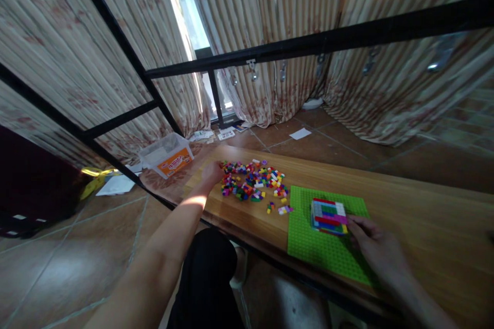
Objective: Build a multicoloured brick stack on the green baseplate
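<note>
A pile of small, many-coloured toy building bricks (254, 180) is spread over the wooden board. My left hand (211, 175) reaches to the pile's left edge; its fingertips are mostly hidden behind the hand. On a green studded baseplate (304, 244) stands a low built block of bricks (328, 216), with red, blue, white, grey and pink rows on top. My right hand (370, 234) grips this block's right side, thumb and forefinger closed near the pink brick. A few loose bricks (284, 210) lie between the pile and the baseplate.
A clear plastic box (164, 157) with an orange label stands on the floor at left. Black metal frame bars (270, 51) cross above the wooden board (432, 221). Patterned curtains (266, 5) hang behind, with papers (300, 133) on the tiles. My knee (210, 254) is below the board.
</note>
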Tool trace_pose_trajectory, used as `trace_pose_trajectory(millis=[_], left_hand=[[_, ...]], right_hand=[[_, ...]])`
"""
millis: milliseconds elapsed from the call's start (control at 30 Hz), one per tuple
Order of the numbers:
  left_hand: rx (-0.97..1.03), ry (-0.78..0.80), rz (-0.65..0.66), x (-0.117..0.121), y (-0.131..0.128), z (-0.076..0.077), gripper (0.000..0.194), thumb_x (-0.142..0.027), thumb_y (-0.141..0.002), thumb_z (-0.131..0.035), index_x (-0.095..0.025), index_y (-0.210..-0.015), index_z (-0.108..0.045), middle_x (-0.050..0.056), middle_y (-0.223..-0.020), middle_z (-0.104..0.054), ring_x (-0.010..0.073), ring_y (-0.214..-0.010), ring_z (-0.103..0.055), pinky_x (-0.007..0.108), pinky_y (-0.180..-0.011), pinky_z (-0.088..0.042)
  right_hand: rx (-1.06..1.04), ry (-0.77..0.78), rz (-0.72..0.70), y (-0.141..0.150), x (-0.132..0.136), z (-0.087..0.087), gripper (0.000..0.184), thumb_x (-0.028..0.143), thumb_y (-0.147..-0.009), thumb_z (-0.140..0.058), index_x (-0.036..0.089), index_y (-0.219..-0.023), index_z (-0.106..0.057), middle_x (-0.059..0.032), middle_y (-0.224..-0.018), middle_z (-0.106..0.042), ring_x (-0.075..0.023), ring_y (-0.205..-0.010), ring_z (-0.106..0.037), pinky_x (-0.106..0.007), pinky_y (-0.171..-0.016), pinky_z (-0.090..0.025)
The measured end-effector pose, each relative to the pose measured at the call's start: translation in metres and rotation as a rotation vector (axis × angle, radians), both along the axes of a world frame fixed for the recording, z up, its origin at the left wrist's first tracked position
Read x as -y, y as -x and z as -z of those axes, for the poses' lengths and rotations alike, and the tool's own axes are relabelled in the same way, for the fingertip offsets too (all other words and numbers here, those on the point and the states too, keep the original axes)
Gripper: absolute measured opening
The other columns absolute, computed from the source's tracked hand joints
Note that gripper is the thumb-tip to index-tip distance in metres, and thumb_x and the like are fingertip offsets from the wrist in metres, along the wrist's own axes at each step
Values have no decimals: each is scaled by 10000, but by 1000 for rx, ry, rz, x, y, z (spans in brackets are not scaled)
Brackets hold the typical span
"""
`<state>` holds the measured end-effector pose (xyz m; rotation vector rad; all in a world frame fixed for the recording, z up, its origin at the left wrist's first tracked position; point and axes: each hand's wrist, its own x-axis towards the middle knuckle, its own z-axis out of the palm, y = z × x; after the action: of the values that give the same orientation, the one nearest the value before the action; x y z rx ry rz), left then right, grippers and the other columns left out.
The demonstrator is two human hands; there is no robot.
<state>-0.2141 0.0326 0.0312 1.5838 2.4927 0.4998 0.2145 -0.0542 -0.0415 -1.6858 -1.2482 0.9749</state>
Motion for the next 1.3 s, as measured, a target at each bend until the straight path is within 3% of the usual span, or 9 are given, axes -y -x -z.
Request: trace_pose_trajectory(millis=[200, 267, 333, 500, 667, 867, 1033, 1167, 1300], left_hand=[[-26, 6, 26, 9, -12, -12, 213, -140, -792, -550, -135, -922, -718, 120, -908, -736, 232, -895, -655, 289, -774, -471], [44, -96, 55, 20, -27, -16, 212, -193, -818, -551, -144, -950, -710, 105, -934, -734, 220, -889, -656, 286, -781, -480], [220, -227, 139, 38, -50, -15, 206, -242, -813, -579, -152, -947, -707, 95, -894, -729, 219, -841, -658, 304, -775, -497], [499, -290, 431, 98, -131, 4, 193, -268, -809, -604, -180, -961, -684, 56, -888, -701, 169, -781, -643, 274, -746, -511], [737, -258, 521, 133, -196, 19, 97, -201, -798, -609, -180, -872, -668, 35, -868, -676, 152, -788, -631, 267, -733, -500], [743, -315, 532, 123, -220, 17, 233, -96, -738, -638, -175, -957, -649, 8, -834, -632, 131, -762, -613, 259, -723, -499], [628, -353, 645, 111, -226, 21, 293, -88, -758, -634, -188, -1033, -646, 11, -851, -644, 142, -780, -617, 275, -747, -511], [500, -359, 681, 110, -230, 24, 288, -79, -785, -614, -199, -1043, -656, 35, -936, -686, 162, -837, -637, 317, -827, -519], [442, -392, 684, 111, -234, 25, 262, -81, -804, -608, -213, -1021, -673, 38, -976, -711, 182, -902, -653, 347, -892, -513]], right_hand=[[-33, -19, -2, 7, 1, -6, 450, 546, -684, -609, 160, -874, -741, -22, -548, -640, -175, -463, -554, -286, -451, -413], [-86, -25, -27, 10, 2, -9, 412, 521, -707, -608, 169, -876, -738, -28, -611, -670, -159, -478, -552, -278, -459, -423], [-144, -33, -11, 14, 3, -12, 387, 505, -714, -605, 171, -866, -730, -34, -665, -688, -154, -498, -560, -270, -453, -431], [-262, -51, 73, 16, 3, -18, 357, 476, -689, -649, 163, -847, -713, -22, -620, -657, -134, -468, -530, -256, -431, -432], [-333, -99, 122, 13, 5, -27, 424, 536, -654, -689, 150, -829, -708, -54, -679, -694, -118, -456, -516, -247, -416, -406], [-372, -160, 90, 10, 5, -39, 459, 591, -617, -713, 154, -755, -699, -51, -633, -681, -103, -429, -470, -242, -405, -373], [-292, -268, -52, 9, 7, -41, 362, 518, -674, -707, 162, -741, -719, 1, -541, -608, -111, -461, -478, -240, -450, -363], [-241, -371, -255, 13, 12, -42, 255, 429, -742, -687, 189, -812, -734, -15, -696, -682, -146, -625, -598, -266, -592, -466], [26, -448, -347, 17, 19, -42, 169, 330, -824, -635, 231, -907, -744, -18, -805, -683, -145, -669, -605, -272, -619, -468]])
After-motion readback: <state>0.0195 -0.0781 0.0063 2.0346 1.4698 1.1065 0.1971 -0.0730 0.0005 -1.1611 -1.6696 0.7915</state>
